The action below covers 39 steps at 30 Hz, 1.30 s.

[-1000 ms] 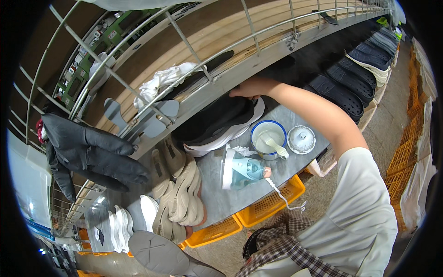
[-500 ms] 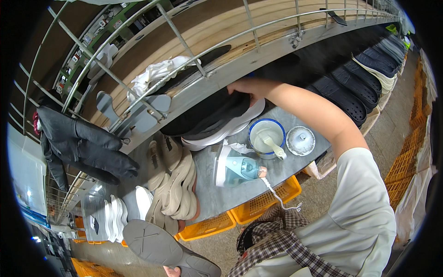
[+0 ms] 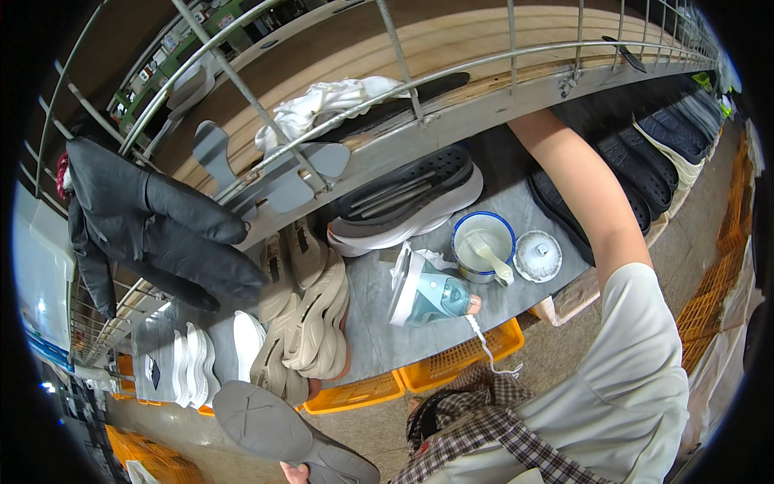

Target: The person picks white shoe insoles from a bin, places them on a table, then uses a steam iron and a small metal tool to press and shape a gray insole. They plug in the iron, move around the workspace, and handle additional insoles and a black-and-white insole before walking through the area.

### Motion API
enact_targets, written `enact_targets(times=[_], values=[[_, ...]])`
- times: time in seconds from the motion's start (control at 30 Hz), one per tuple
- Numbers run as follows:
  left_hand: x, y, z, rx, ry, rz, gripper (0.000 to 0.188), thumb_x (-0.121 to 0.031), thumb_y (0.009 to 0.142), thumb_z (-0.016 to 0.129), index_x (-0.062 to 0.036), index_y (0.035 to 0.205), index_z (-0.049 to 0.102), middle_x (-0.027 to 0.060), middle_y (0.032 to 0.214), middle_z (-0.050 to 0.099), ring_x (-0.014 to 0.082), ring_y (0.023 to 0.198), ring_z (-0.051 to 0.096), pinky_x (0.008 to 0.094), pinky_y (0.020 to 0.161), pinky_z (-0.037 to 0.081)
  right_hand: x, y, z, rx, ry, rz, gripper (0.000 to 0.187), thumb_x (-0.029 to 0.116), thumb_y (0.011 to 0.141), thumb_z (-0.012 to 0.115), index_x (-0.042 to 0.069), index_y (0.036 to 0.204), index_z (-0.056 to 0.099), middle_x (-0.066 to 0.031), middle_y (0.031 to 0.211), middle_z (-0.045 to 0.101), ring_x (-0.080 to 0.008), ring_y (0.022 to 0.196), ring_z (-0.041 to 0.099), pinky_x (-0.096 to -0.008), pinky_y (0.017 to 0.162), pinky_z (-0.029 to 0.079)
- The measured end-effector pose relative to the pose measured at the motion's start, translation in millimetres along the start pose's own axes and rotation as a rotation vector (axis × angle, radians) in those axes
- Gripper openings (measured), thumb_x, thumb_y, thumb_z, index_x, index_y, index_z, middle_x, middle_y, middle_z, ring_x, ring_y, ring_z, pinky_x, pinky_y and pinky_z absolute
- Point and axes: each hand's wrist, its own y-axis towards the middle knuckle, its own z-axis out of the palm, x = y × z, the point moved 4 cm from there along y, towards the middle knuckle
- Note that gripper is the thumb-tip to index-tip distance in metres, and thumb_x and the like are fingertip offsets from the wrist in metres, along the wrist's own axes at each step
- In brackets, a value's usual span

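Observation:
My left hand (image 3: 295,473), only its fingertips showing at the lower edge, grips a grey shoe sole (image 3: 266,419) by its side. My right forearm (image 3: 576,173) reaches up and under the metal shelf rail, which hides the hand. Left of that arm, a black perforated sole (image 3: 419,187) with thin grey sticks lying on it rests on white soles (image 3: 407,226). Nearer to me on the grey worktop (image 3: 371,315) are a light-blue garment steamer (image 3: 435,294), a blue-rimmed mug (image 3: 488,234) with a brush in it, and a white lid (image 3: 538,256).
Beige soles (image 3: 302,323) and white soles (image 3: 193,367) stand at the worktop's left. Black soles (image 3: 633,173) line the right. A dark glove (image 3: 153,226) hangs on the wire rack (image 3: 355,81). Yellow crates (image 3: 459,363) sit below the front edge.
My right hand has let go of the black piece at the white soles and gone under the rail. The perforated sole with sticks has come into sight. The view has shifted slightly.

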Motion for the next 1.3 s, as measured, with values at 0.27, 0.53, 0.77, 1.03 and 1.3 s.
enact_targets(times=[0.27, 0.53, 0.77, 1.03, 1.3], values=[[-37, 19, -4, -0.011, 0.130, 0.180, 0.070, -0.018, 0.071, 0.062, 0.0013, 0.133, 0.035, 0.0165, 0.122, 0.049, 0.0276, 0.104, 0.055, 0.0373, 0.086, 0.048, -21, -11, -16, -0.009, 0.142, -0.019, 0.043, 0.041, 0.080, 0.062, 0.015, 0.114, 0.055, -0.0082, 0.123, 0.051, -0.0279, 0.110, 0.051, -0.0507, 0.083, 0.049], [-50, 162, 21, 0.181, 0.228, -0.160, 0.049, -0.009, 0.079, 0.059, 0.0041, 0.124, 0.046, 0.0135, 0.110, 0.058, 0.0213, 0.093, 0.060, 0.0311, 0.081, 0.048, -40, -59, -48, -0.205, 0.113, -0.080, 0.042, 0.041, 0.083, 0.059, 0.014, 0.115, 0.054, -0.0086, 0.124, 0.051, -0.0269, 0.113, 0.050, -0.0493, 0.087, 0.047], [-34, 230, 54, 0.721, 1.161, -0.357, 0.041, -0.024, 0.079, 0.065, 0.0025, 0.111, 0.059, 0.0128, 0.099, 0.064, 0.0245, 0.090, 0.062, 0.0317, 0.080, 0.047, -47, -115, -67, -0.233, 0.425, 0.094, 0.035, 0.029, 0.085, 0.054, 0.004, 0.110, 0.054, -0.0120, 0.102, 0.062, -0.0249, 0.087, 0.063, -0.0438, 0.078, 0.053], [-38, 238, 204, 0.966, 1.551, 0.937, 0.029, -0.022, 0.081, 0.061, -0.0054, 0.105, 0.063, 0.0171, 0.100, 0.063, 0.0331, 0.088, 0.061, 0.0374, 0.077, 0.048, -50, -182, -90, -0.412, 0.370, 0.077, 0.035, 0.036, 0.084, 0.056, 0.005, 0.100, 0.057, -0.0081, 0.090, 0.065, -0.0197, 0.075, 0.064, -0.0346, 0.067, 0.053], [70, 242, 382, 1.104, 1.132, 1.064, 0.022, -0.018, 0.083, 0.061, -0.0083, 0.103, 0.065, 0.0145, 0.092, 0.066, 0.0274, 0.084, 0.064, 0.0329, 0.073, 0.049, -56, -248, -107, -0.566, 0.394, 0.025, 0.041, 0.039, 0.080, 0.060, 0.004, 0.102, 0.058, -0.0105, 0.098, 0.065, -0.0202, 0.083, 0.064, -0.0343, 0.073, 0.053]])
